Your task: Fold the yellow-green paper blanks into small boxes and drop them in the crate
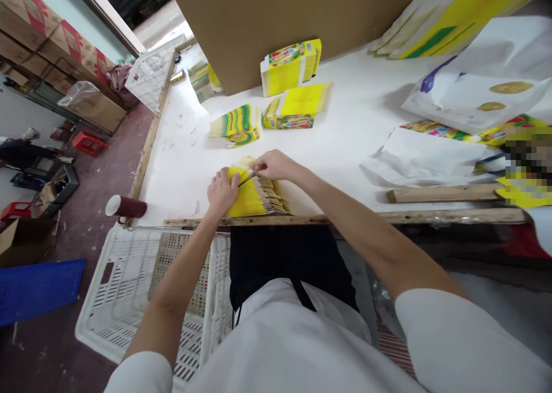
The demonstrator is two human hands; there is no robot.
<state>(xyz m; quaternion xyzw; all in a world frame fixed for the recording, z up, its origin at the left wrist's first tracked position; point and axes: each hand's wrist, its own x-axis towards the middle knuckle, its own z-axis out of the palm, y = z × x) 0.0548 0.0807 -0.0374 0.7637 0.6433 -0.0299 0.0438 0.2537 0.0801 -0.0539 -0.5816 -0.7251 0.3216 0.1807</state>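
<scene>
My right grip (pixel 257 167) is narrow, thumb and fingertips pinched on the pale end of the uppermost carton (pixel 237 170). My left hand (pixel 223 190) is about level with it, at 8 to 9 o'clock, palm down over the carton's left end, thumb laid along the yellow face; I cannot tell whether its fingers curl beneath anything. The right is nearer the pale flaps, the left nearer the plain yellow ends.

The fanned row of flattened cartons (pixel 250 202) lies right under my grip, from about 4 round to 7 o'clock, against the near edge of the counter (pixel 176 151). Each carton's long axis seems to run roughly 9 to 3 o'clock. They look thin and flat, bright yellow at left, cream at right, where the flap edges spread like shingles; dark lines separate the layers.

Farther out, a green-and-yellow carton bundle (pixel 237 125) sits at 11 o'clock, a yellow carton bundle (pixel 295 104) at 1, and a standing carton block (pixel 284 77) beyond that. A brown cardboard sheet (pixel 302 13) rises at 12. A wooden strip (pixel 302 220) edges the counter at 6, and a maroon cylinder (pixel 131 207) lies at 8 to 9.
</scene>
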